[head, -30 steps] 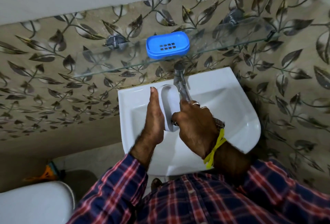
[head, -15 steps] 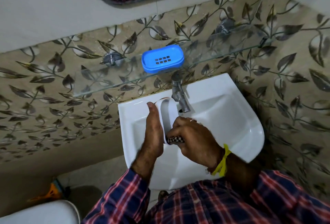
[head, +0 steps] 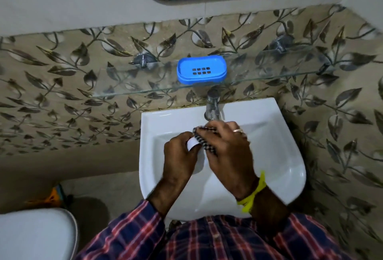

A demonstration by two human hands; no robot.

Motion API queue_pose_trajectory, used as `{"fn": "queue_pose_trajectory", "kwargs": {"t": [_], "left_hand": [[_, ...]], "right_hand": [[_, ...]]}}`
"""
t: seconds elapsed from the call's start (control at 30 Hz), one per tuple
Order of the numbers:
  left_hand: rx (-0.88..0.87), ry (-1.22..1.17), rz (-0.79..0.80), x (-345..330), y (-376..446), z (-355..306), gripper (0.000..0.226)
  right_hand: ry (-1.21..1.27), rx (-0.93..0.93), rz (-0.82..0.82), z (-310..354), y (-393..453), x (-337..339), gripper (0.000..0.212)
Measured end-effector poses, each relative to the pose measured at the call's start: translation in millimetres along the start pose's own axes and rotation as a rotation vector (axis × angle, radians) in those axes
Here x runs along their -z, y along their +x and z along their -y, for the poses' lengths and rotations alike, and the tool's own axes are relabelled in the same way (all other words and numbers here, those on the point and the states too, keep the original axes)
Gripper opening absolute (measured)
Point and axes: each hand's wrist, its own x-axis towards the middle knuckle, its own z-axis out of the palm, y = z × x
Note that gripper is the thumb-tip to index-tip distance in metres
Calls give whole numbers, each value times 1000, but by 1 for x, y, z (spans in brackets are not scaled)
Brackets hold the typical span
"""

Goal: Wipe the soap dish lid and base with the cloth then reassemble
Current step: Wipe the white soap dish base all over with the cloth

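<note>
Over the sink, the left hand grips the white lid while the right hand clutches the checked cloth against it — seemingly wiping — the blue base sitting apart on the glass shelf.

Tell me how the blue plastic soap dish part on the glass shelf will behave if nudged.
The blue plastic soap dish part looks thin and hollow, so probably light and stiff. On the smooth glass shelf it would likely slide easily. Its low, wide shape suggests sliding rather than tipping, though it sits near the front edge.
</note>
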Motion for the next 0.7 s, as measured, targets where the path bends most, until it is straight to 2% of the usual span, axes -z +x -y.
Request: {"fn": "queue_pose_trajectory", "kwargs": {"t": [0.1, 0.2, 0.33, 0.4, 0.43, 0.57, 0.63, 0.7], "left_hand": [[0, 112, -41, 3, -1, 0, 24], [-12, 101, -115, 8, -4, 1, 19], [-41, 33, -186, 12, -9, -3, 15], [-31, -2, -202, 19, -9, 0, 12], [-20, -5, -193, 22, -8, 3, 12], [-8, -25, -194, 28, -10, 10, 16], [-26, -43, -241, 30, -13, 10, 16], [-29, -57, -272, 32, -15, 10, 14]], "right_hand": [[-127, 175, 77, 6, 1, -6, 33], [-166, 222, 130, 6, -2, -7, 38], [-128, 89, 105, 4, -9, -13, 42], [-23, -55, 75, -2, -5, -18, 47], [44, -71, 65, -2, -4, -20, 50], [87, 177, 82, 28, -7, -20, 44], [89, 150, 72, 29, -6, -20, 44], [125, 28, 49, 16, -5, -23, 47]]}}
